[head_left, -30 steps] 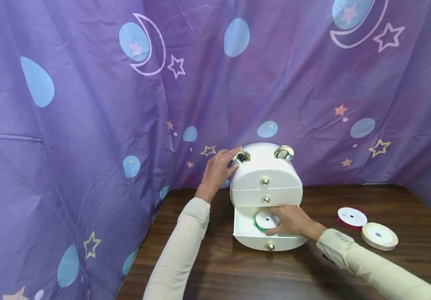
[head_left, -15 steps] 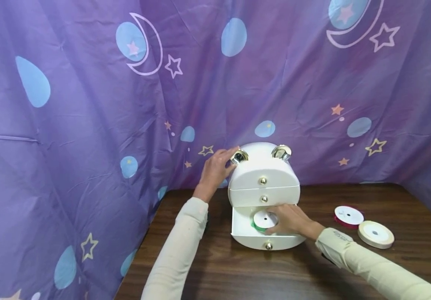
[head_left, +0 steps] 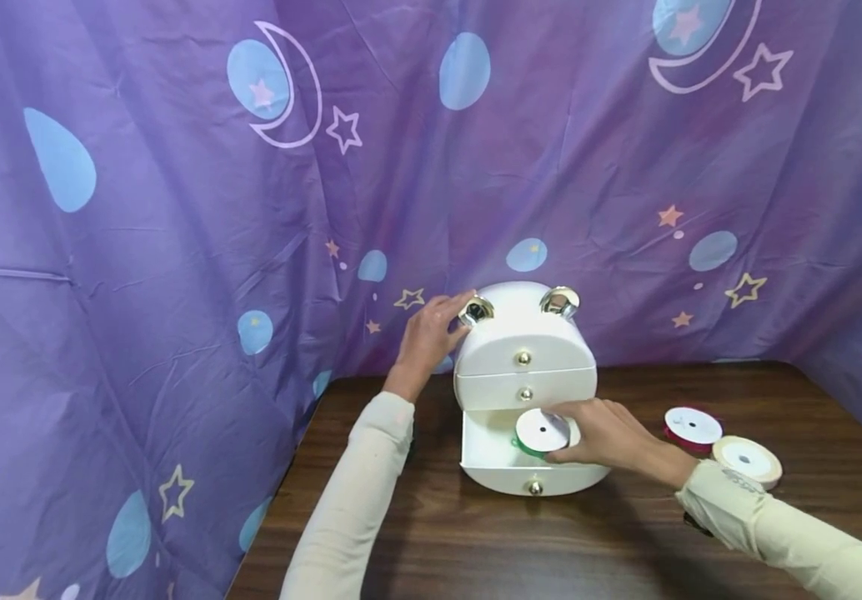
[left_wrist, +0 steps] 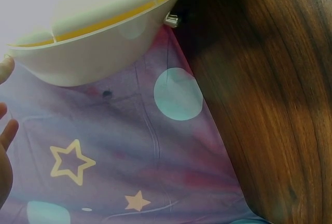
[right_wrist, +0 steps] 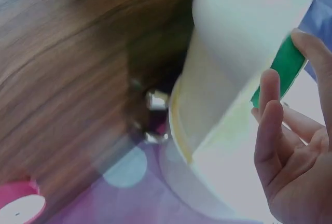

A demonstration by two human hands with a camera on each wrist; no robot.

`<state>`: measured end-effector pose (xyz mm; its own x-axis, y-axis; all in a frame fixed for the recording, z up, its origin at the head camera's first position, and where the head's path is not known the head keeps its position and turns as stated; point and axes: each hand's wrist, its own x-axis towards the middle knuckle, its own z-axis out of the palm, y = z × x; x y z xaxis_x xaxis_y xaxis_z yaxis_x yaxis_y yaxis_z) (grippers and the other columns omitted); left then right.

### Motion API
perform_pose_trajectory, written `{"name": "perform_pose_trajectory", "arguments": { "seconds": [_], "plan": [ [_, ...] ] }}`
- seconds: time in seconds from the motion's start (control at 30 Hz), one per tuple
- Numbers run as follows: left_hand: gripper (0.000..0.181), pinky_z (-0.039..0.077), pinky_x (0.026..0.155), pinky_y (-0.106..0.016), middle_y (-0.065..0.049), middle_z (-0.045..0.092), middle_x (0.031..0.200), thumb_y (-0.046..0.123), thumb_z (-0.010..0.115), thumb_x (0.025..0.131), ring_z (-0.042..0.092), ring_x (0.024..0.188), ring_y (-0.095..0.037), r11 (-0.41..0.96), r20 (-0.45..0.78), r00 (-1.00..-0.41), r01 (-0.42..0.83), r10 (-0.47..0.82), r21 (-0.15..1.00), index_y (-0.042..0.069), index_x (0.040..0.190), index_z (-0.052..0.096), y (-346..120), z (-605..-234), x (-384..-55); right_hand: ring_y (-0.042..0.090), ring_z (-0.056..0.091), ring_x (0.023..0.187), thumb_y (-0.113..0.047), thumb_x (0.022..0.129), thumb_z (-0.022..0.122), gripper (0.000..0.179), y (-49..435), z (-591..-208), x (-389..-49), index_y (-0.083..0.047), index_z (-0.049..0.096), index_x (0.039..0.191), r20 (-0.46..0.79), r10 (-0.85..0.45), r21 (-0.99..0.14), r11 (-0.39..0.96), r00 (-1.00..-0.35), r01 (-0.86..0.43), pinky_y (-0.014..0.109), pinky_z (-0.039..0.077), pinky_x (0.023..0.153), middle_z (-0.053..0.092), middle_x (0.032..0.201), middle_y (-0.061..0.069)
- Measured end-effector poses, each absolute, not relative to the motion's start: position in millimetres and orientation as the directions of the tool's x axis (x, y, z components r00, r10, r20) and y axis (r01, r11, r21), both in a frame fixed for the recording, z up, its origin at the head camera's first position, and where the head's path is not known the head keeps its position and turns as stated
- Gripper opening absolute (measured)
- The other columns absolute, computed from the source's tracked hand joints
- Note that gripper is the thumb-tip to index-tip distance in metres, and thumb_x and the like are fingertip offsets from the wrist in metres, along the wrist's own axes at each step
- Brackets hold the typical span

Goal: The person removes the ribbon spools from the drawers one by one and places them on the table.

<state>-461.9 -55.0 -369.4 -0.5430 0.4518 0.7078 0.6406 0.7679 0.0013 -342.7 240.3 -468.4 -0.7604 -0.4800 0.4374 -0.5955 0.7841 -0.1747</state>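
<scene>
A white drawer box (head_left: 525, 367) with two gold ears and gold knobs stands on the table, its bottom drawer (head_left: 487, 442) pulled out. My left hand (head_left: 427, 337) holds the box by its left gold ear (head_left: 478, 310), thumb below and fingers above. In the left wrist view only some fingertips (left_wrist: 6, 68) show, beside the box. My right hand (head_left: 603, 433) pinches a white-sided spool of green ribbon (head_left: 539, 432) over the open drawer. The right wrist view shows the green ribbon edge (right_wrist: 288, 63) between thumb and fingers.
To the right on the dark wooden table (head_left: 476, 550) lie a spool of red ribbon (head_left: 692, 426) and a spool of cream ribbon (head_left: 748, 460), side by side. A purple curtain (head_left: 588, 167) with moons and stars hangs behind.
My right hand has moved slightly to the right and up, carrying the green ribbon spool off its place in the drawer. The left hand stays at the gold ear.
</scene>
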Motion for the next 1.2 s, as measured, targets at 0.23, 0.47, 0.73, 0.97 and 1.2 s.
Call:
{"name": "perform_pose_trajectory", "arguments": {
  "seconds": [0.23, 0.47, 0.73, 0.97, 1.2],
  "plan": [
    [0.067, 0.061, 0.095, -0.036, 0.003, 0.067, 0.14, 0.027, 0.085, 0.089, 0.064, 0.122, -0.021, 0.766, 0.702, -0.544, 0.642, 0.461, -0.006, 0.024, 0.15, 0.058, -54, -369, -463, 0.007, 0.053, 0.064, -0.058, 0.067, 0.093, 0.072, 278, -443, -323, -0.018, 0.076, 0.125, 0.484, -0.396, -0.203, 0.817, -0.781, -0.54, 0.03, 0.046, 0.049, 0.075, 0.09, -0.002],
    [0.067, 0.061, 0.094, -0.036, 0.004, 0.068, 0.139, 0.027, 0.086, 0.088, 0.064, 0.122, -0.02, 0.775, 0.701, -0.546, 0.632, 0.46, -0.016, 0.024, 0.149, 0.058, -56, -369, -462, 0.01, 0.055, 0.066, -0.065, 0.069, 0.089, 0.077, 334, -440, -310, -0.017, 0.074, 0.128, 0.493, -0.286, -0.201, 0.882, -0.822, -0.427, 0.033, 0.046, 0.049, 0.076, 0.094, 0.001],
    [0.068, 0.061, 0.093, -0.036, 0.003, 0.068, 0.138, 0.028, 0.085, 0.088, 0.064, 0.122, -0.02, 0.782, 0.689, -0.566, 0.624, 0.453, -0.002, 0.026, 0.15, 0.058, -56, -368, -462, 0.018, 0.062, 0.066, -0.065, 0.068, 0.089, 0.078, 381, -479, -296, -0.017, 0.073, 0.127, 0.476, -0.205, -0.197, 0.923, -0.855, -0.33, 0.037, 0.042, 0.045, 0.077, 0.1, 0.012],
    [0.068, 0.061, 0.092, -0.037, 0.003, 0.068, 0.138, 0.027, 0.086, 0.087, 0.065, 0.121, -0.021, 0.776, 0.7, -0.552, 0.631, 0.453, -0.004, 0.024, 0.149, 0.059, -56, -369, -462, 0.018, 0.054, 0.06, -0.067, 0.069, 0.087, 0.076, 400, -515, -294, -0.015, 0.071, 0.123, 0.405, -0.157, -0.217, 0.94, -0.901, -0.262, 0.04, 0.039, 0.041, 0.072, 0.081, 0.01],
    [0.067, 0.062, 0.089, -0.037, 0.001, 0.07, 0.135, 0.028, 0.086, 0.088, 0.065, 0.12, -0.021, 0.776, 0.707, -0.537, 0.631, 0.461, -0.027, 0.024, 0.149, 0.059, -54, -370, -462, 0.016, 0.05, 0.058, -0.063, 0.068, 0.089, 0.068, 409, -532, -296, -0.016, 0.072, 0.115, 0.419, -0.156, -0.197, 0.946, -0.894, -0.257, 0.039, 0.038, 0.04, 0.065, 0.074, 0.0]
  ]
}}
